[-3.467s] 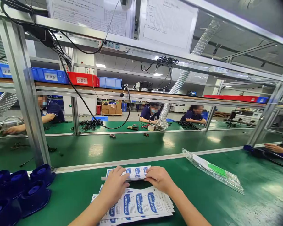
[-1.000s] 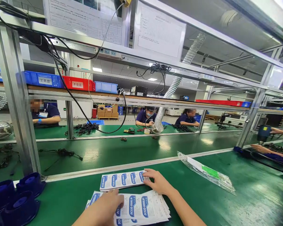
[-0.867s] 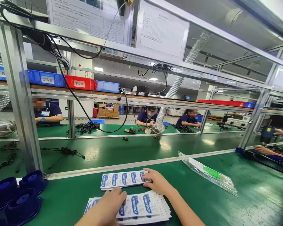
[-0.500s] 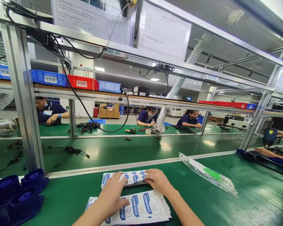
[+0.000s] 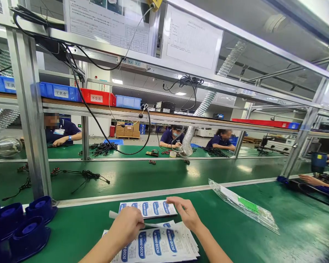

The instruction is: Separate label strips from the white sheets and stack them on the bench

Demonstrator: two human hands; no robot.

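Label strip (image 5: 148,209) behind sheet stack (image 5: 159,244); plastic bag (image 5: 244,205) right; housings (image 5: 19,226) left.

we have bare desk (image 5: 208,226) right of our sheets (image 5: 159,243); blue housings (image 5: 22,226) crowd the left, a plastic bag (image 5: 244,206) lies farther right.

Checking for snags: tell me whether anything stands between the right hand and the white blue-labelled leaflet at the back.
Nothing visible does. The right hand is at the right end of the white blue-labelled paper leaflet, with no object between them.
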